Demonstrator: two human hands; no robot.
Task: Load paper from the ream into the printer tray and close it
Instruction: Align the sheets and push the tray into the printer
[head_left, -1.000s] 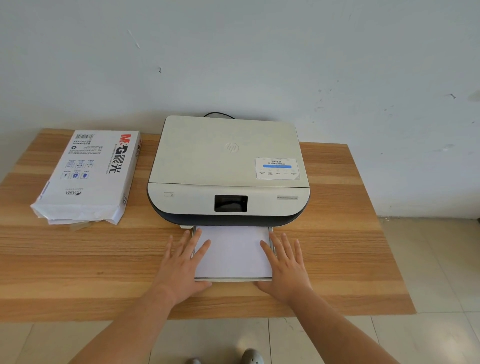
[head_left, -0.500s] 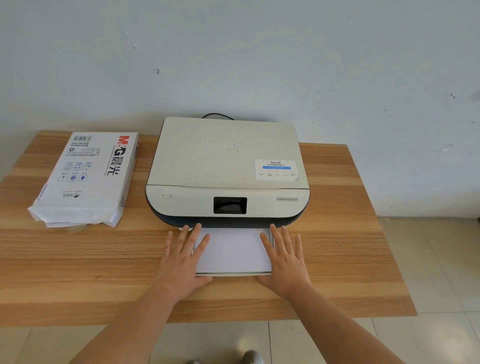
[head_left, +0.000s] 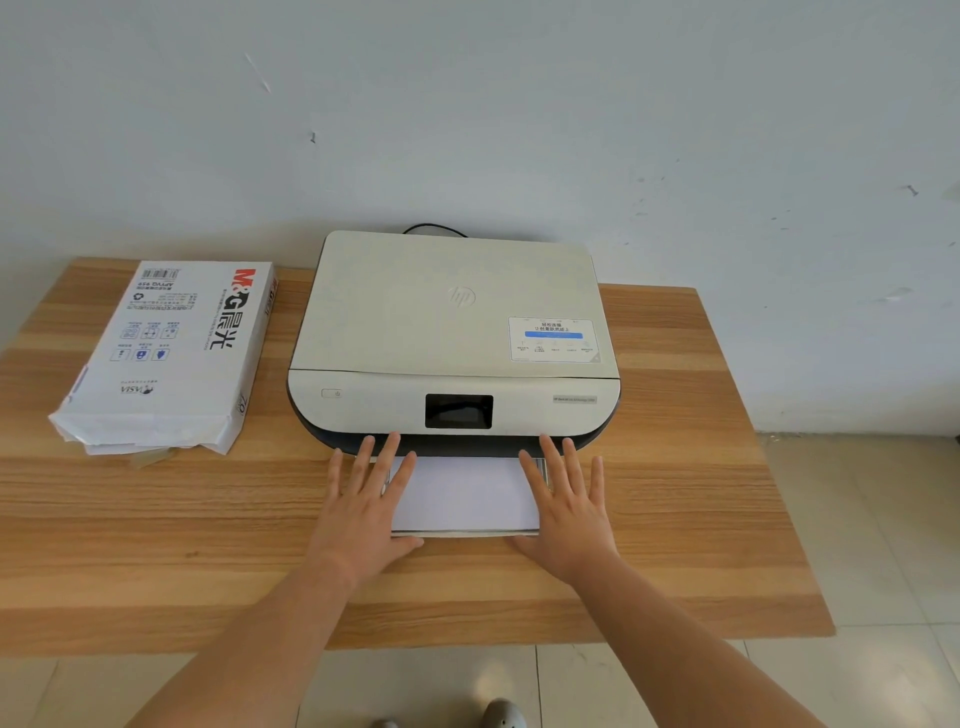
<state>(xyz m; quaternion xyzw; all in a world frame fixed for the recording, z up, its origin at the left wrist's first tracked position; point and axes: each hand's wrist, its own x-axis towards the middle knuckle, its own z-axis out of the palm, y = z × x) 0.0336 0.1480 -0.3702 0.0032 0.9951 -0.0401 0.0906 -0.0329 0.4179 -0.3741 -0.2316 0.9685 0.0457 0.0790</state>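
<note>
A beige printer (head_left: 452, 322) sits at the table's middle. Its tray (head_left: 467, 531) sticks out of the front, partly pushed in, with white paper (head_left: 465, 493) lying in it. My left hand (head_left: 366, 506) lies flat with fingers spread on the tray's left side, thumb at its front edge. My right hand (head_left: 569, 506) lies flat the same way on the tray's right side. The fingertips of both hands reach the printer's dark front. The opened paper ream (head_left: 166, 353) rests on the table to the printer's left.
The wooden table (head_left: 701, 467) stands against a white wall. A black cable (head_left: 434, 228) runs behind the printer. Tiled floor shows to the right and below, with a shoe tip (head_left: 501, 714) at the bottom edge.
Both hands have slid forward toward the printer, pushing the tray further in. Less of the paper shows in front of the printer than before.
</note>
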